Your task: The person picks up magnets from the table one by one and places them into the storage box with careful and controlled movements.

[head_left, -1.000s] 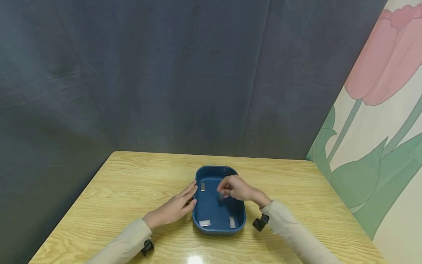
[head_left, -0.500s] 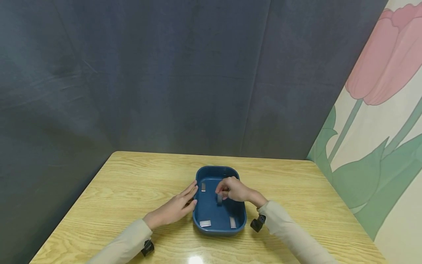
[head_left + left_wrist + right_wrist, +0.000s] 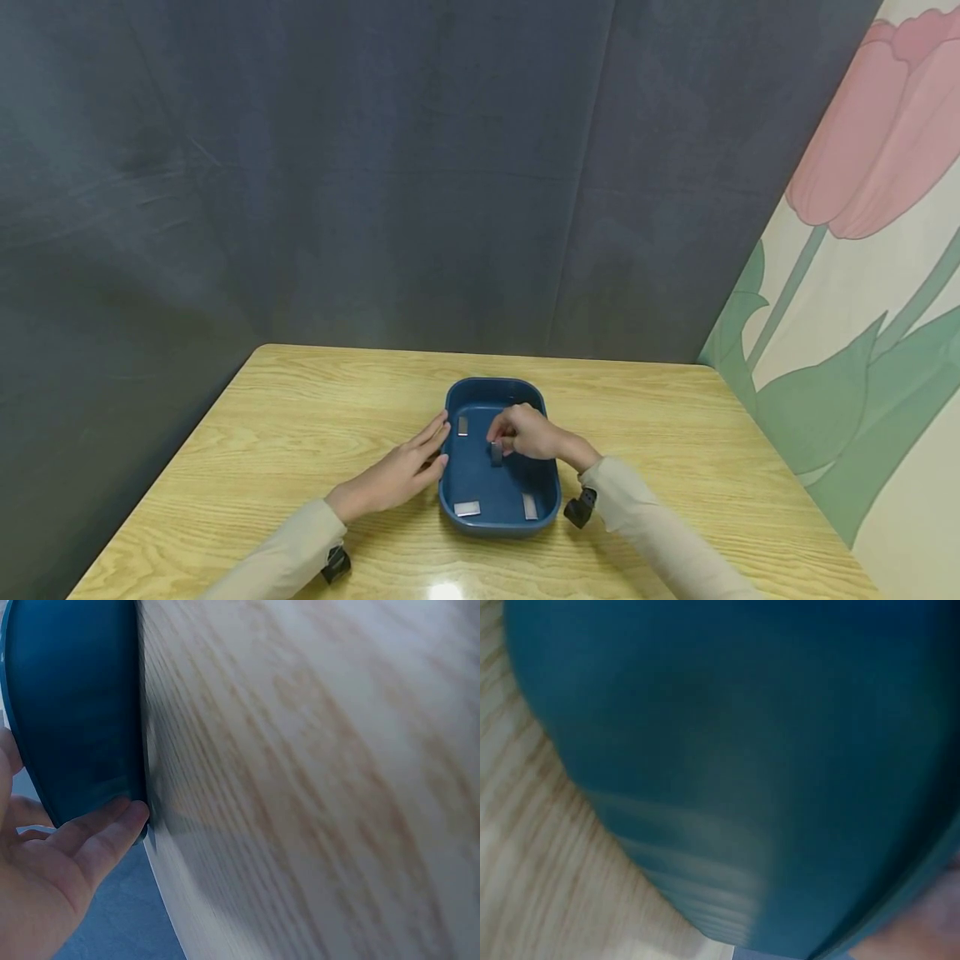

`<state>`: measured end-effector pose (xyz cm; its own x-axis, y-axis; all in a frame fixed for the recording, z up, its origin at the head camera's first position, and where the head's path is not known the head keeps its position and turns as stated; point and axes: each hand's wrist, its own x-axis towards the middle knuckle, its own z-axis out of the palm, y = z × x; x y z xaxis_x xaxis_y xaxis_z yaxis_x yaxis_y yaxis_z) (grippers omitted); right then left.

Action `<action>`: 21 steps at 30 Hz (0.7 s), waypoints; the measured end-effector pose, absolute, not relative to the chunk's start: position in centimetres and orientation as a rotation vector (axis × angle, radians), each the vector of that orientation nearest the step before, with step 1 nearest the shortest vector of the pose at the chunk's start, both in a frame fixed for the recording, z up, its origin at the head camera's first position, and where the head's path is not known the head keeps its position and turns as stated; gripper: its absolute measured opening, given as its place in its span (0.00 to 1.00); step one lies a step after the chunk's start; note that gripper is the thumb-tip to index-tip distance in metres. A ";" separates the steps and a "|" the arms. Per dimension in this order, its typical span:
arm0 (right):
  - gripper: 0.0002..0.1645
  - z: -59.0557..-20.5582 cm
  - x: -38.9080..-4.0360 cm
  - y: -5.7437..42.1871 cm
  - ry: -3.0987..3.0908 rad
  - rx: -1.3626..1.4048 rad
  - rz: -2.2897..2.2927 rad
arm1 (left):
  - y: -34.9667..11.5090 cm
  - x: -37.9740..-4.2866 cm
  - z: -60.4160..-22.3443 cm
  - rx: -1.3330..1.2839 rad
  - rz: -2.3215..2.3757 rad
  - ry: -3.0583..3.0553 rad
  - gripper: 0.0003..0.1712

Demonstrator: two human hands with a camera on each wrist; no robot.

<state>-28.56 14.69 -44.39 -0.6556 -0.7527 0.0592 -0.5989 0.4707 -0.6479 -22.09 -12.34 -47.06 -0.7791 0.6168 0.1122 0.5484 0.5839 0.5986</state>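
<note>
A deep blue rectangular bin (image 3: 480, 487) with rounded corners stands on the table. My left hand (image 3: 405, 471) rests straight fingers against its left side; the left wrist view shows the fingertips on the outer wall (image 3: 82, 705). Over the bin's middle, my right hand (image 3: 534, 435) pinches a small dark rectangular piece (image 3: 497, 455) between thumb and fingers, held upright close over the floor. Three similar flat shiny pieces lie inside: one at the back left (image 3: 462, 426), one at the front left (image 3: 467, 507), one at the front right (image 3: 529, 506). The right wrist view mostly shows the bin's outer wall (image 3: 705, 735).
The wood-grain table (image 3: 337, 400) extends on all sides of the bin. A dark grey curtain (image 3: 420, 183) hangs behind its far edge. At the right is a wall painted with a pink tulip (image 3: 855, 150).
My right hand has shifted slightly left and nearer to me, carrying the pinched piece with it. My left hand has stayed on the bin's side.
</note>
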 end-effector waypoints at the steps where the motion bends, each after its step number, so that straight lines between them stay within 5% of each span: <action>1: 0.07 -44.4 -28.6 14.7 2.491 -1.166 -0.947 | -12.3 -22.1 -47.1 0.996 0.964 2.700 0.33; 21: 0.09 -45.2 -28.7 14.0 2.572 -1.053 -0.925 | -12.3 -22.1 -47.2 0.965 0.978 2.709 0.33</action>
<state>-28.74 13.98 -45.15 -0.7221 -0.6907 0.0395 -0.5576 0.5472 -0.6243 -22.12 -12.27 -47.19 -0.7934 0.5984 0.1112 0.5315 0.5922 0.6057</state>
